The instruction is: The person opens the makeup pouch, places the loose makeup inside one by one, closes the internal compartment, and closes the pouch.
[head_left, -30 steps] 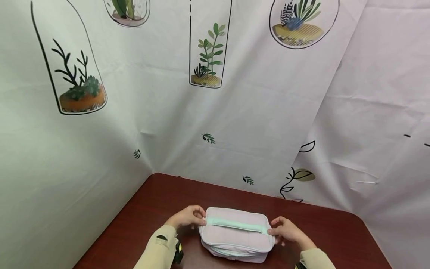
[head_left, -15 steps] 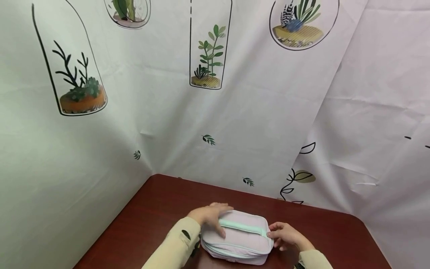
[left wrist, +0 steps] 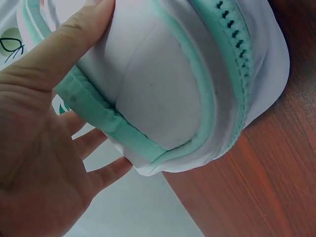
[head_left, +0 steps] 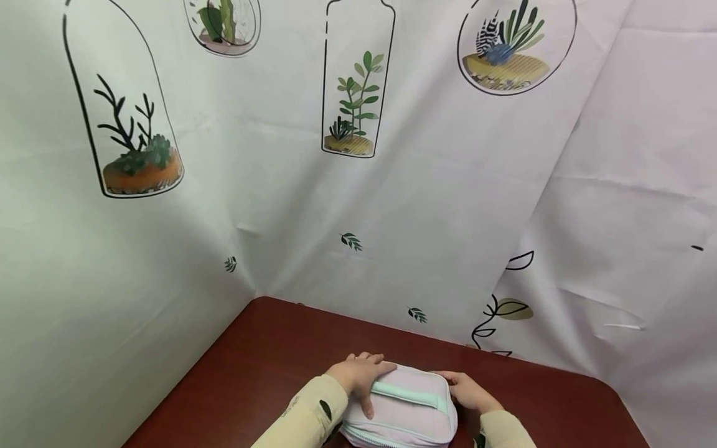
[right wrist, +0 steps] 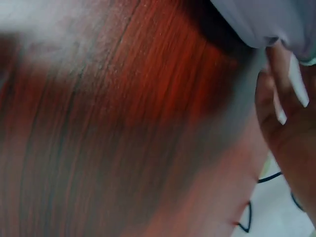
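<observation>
A pale pink zip pouch [head_left: 411, 417] with a mint-green handle strap [head_left: 407, 395] lies on the table. Its toothed zipper [left wrist: 240, 47] with green edging shows large in the left wrist view. My left hand [head_left: 358, 378] holds the pouch's left end, thumb across the top and the other fingers over the far side. At the far right corner, my right hand [head_left: 469, 393] grips the pouch's side. In the right wrist view those fingertips meet a fold of the fabric; whether they pinch a zipper pull is hidden.
The reddish-brown wooden table [head_left: 269, 348] has rounded far corners. Behind and to the left hangs a white cloth [head_left: 291, 205] printed with plants in jars. A thin black line shows on a pale surface past the table edge in the right wrist view.
My left hand has moved from the pouch's left edge onto its top. The right hand has shifted from the right side to the far corner, and the pouch sits lower in view.
</observation>
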Available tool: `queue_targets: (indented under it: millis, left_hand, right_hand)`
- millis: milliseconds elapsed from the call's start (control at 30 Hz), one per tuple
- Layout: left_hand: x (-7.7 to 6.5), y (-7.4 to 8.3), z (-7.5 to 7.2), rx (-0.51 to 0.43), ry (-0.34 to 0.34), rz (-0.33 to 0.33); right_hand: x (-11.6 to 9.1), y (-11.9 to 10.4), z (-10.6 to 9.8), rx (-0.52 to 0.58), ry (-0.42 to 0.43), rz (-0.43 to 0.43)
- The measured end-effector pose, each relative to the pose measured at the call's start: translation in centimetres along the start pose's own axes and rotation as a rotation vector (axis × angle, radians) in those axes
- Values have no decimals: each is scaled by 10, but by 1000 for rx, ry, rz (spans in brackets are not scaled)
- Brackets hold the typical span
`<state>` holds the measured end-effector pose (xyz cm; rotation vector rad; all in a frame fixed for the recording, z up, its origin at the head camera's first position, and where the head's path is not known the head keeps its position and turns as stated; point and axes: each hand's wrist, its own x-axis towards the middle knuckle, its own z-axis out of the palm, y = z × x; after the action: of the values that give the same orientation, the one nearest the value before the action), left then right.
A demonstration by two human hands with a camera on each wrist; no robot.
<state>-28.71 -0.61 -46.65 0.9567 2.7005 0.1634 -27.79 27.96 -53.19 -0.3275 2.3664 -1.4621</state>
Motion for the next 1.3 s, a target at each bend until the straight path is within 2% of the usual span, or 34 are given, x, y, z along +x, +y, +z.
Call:
queue_targets:
  millis: [100, 300, 467, 567, 733, 900, 1000, 1300]
  left_hand:
    - [2, 1, 1, 1, -20, -18]
    - [9, -3, 4, 8, -50, -39]
    - [6, -1, 3, -36, -79, -59]
    - [2, 0, 1, -89, -101, -89]
    - [-1, -2, -2, -128, -97, -92]
    - [-2, -1, 1, -149, -76, -73]
    - [-2, -2, 5, -168, -63, -75]
    - [-7, -8, 6, -250, -10, -108]
  right_hand:
    - [2, 3, 2, 53, -9, -11]
    - [5, 5, 6, -37, 152, -12]
    - [4, 5, 8, -95, 221, 1]
    - [4, 2, 8, -202, 254, -30]
    - [6, -3, 10, -435, 323, -113]
    - [-4, -3, 10, -570, 385, -86]
    - [-11, -3, 8, -592, 391, -69]
    - [-29, -6, 4, -533, 408, -31]
